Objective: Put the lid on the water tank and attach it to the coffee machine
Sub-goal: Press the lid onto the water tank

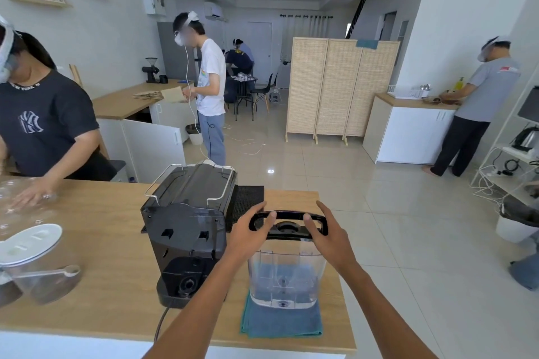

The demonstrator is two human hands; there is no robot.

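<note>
A clear plastic water tank (287, 278) stands upright on a folded blue cloth (280, 322) near the counter's front right. Its black lid (288, 223) sits at the tank's open top, held at both ends. My left hand (248, 232) grips the lid's left end and my right hand (328, 234) grips its right end. Whether the lid is fully seated I cannot tell. The black coffee machine (186, 227) stands just left of the tank, its back side with the empty tank bay facing me.
A black drip mat (248, 198) lies behind the tank. At the counter's left are a clear container with a white lid (29, 240) and a scoop (49, 272), and another person's hand (30, 194). The wooden counter's (110, 242) right edge runs close beside the tank.
</note>
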